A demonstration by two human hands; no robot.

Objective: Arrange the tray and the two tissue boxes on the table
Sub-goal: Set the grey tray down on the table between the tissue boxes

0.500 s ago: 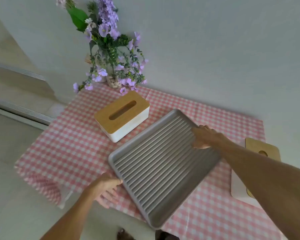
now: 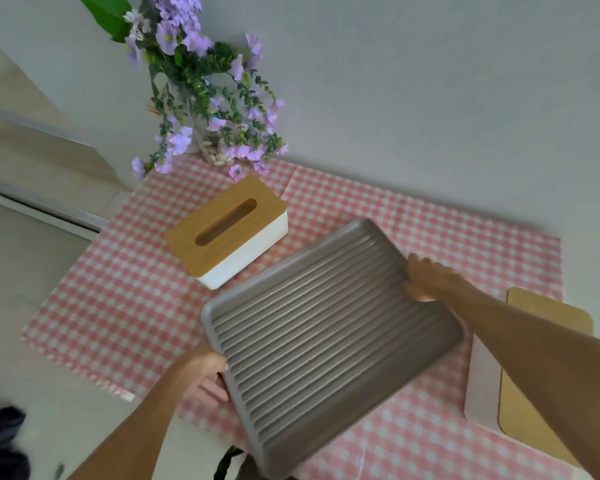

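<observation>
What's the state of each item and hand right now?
Tray: empty, gripped on two opposite edges, set at an angle to the table.
Left tissue box: upright, lid on, slot empty, not held.
Right tissue box: partly hidden by the arm, not held.
Left hand: closed on the tray's near-left edge.
Right hand: closed on the tray's far-right edge.
Flowers: upright in the back corner.

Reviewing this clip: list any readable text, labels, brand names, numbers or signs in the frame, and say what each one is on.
None: no readable text, label, brand, number or sign shows in this frame.
The grey ribbed tray, held by the left hand and the right hand, is unmarked.
The two tissue boxes, left and right, show plain wooden lids and white sides.
The pink checked tablecloth and flower vase bear no writing.
</observation>
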